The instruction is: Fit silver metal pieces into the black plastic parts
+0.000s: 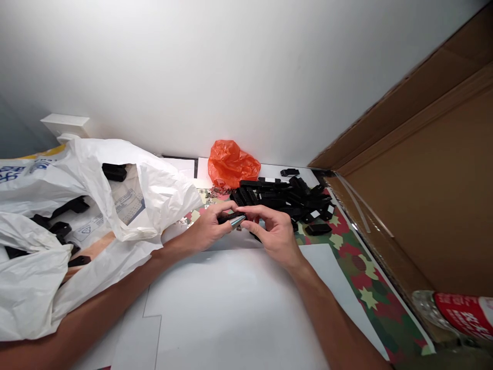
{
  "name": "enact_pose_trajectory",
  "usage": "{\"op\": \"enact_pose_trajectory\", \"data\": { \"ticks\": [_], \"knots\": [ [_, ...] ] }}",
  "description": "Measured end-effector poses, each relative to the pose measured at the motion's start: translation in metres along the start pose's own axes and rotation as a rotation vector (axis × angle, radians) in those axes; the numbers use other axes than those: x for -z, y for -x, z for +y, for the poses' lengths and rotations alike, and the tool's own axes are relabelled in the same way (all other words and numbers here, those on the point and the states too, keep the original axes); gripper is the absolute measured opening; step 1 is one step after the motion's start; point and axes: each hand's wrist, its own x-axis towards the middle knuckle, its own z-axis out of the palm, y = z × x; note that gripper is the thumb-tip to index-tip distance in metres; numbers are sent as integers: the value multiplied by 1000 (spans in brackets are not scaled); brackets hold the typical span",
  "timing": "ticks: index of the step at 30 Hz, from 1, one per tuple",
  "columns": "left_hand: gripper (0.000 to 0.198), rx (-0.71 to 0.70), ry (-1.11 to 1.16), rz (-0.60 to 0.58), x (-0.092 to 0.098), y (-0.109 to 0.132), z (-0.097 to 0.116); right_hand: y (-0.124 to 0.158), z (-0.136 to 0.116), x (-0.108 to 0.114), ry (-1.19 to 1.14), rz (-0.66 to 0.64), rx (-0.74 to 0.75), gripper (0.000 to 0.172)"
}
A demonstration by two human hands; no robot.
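Near the middle of the table my left hand (210, 226) is closed on a narrow black plastic part (225, 218). A shiny silver metal piece (238, 221) sticks out past its thumb; its kind is hard to tell. Facing it, my right hand (275, 231) pinches at the right end of the black part with thumb and forefinger, and the fingers hide most of that end. Just beyond the hands lies a heap of black plastic parts (285, 198). Small shiny metal pieces (210, 195) are scattered to the left of the heap.
An orange plastic bag (231, 164) sits against the wall. On the left, an open white plastic bag (111, 221) holds several black parts. White sheets (231, 303) cover the near table over a camouflage-patterned cloth (358, 262). At right are a cardboard box (431, 169) and a red-labelled bottle (454, 311).
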Motion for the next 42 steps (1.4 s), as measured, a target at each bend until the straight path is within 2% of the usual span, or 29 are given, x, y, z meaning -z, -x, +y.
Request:
{"op": "enact_pose_trajectory", "data": {
  "ticks": [13, 18, 28, 42],
  "knots": [
    [26, 22, 12, -4, 0, -1, -1, -1, 2, -1, 0, -21, -25, 23],
    [26, 44, 78, -36, -1, 0, -1, -1, 3, -1, 0, -25, -22, 24],
    [17, 17, 79, -25, -1, -1, -2, 0, 2, -1, -15, -44, -36, 24],
    [23, 27, 78, -26, -1, -1, -2, 0, -1, -2, 4, -43, -41, 24]
  ]
}}
